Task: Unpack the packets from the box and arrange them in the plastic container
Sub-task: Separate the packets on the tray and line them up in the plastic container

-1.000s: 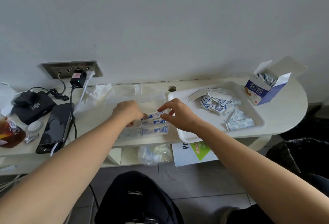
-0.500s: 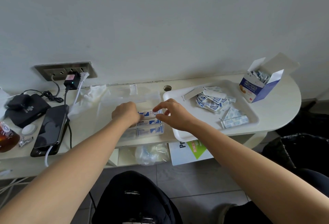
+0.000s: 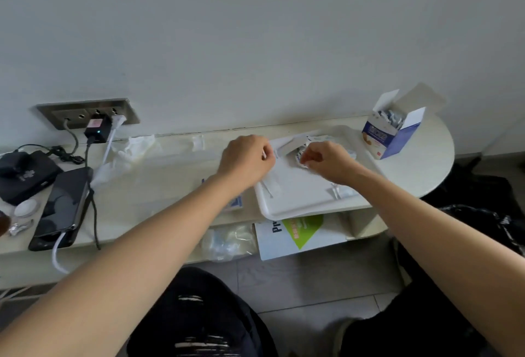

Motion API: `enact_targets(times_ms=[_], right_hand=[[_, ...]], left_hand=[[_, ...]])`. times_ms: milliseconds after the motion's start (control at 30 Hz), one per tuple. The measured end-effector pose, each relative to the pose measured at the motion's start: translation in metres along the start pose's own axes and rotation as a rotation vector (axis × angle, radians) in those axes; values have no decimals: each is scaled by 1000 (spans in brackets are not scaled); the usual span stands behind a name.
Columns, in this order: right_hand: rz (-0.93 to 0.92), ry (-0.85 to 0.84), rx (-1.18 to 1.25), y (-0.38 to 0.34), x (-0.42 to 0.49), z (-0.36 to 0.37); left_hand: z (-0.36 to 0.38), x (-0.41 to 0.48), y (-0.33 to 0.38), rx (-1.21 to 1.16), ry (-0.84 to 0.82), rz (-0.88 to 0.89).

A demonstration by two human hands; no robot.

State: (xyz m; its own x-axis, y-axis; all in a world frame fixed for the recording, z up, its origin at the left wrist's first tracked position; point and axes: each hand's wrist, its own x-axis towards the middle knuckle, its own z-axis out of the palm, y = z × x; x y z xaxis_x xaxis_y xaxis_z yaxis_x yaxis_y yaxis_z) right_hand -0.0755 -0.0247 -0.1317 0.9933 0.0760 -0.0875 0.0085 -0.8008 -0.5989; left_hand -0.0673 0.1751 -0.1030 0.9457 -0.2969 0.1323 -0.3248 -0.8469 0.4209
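Over the tray (image 3: 298,194), packets (image 3: 301,155) are pinched by the right hand (image 3: 329,162); what the curled left hand (image 3: 245,157) holds cannot be told. The packets are judged light and slippery, so the edges should be gripped.

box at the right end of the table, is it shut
No, the box has its top flaps open, with packets showing inside.

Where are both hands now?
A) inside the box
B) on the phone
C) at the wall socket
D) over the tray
D: the left hand and right hand are both above the tray, the right one's fingers curled on the packets at its far end.
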Motion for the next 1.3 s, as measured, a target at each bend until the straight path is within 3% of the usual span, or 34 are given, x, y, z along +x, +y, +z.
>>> enact_targets(times_ms=[233, 533, 767, 1100, 1200, 1300], right_hand=[[13, -125, -414, 74, -22, -33], [-64, -281, -753, 89, -6, -40], [15, -305, -588, 97, -4, -41], [-29, -348, -688, 99, -3, -43], [-41, -303, -540, 95, -6, -47], [-112, -157, -479, 85, -7, -46]], left_hand=[[77, 11, 64, -85, -368, 135], [127, 22, 81, -61, -419, 59], [136, 26, 86, -77, -407, 40], [141, 27, 91, -87, -366, 8], [138, 27, 89, -103, -327, 40], [126, 29, 82, -118, -208, 60]])
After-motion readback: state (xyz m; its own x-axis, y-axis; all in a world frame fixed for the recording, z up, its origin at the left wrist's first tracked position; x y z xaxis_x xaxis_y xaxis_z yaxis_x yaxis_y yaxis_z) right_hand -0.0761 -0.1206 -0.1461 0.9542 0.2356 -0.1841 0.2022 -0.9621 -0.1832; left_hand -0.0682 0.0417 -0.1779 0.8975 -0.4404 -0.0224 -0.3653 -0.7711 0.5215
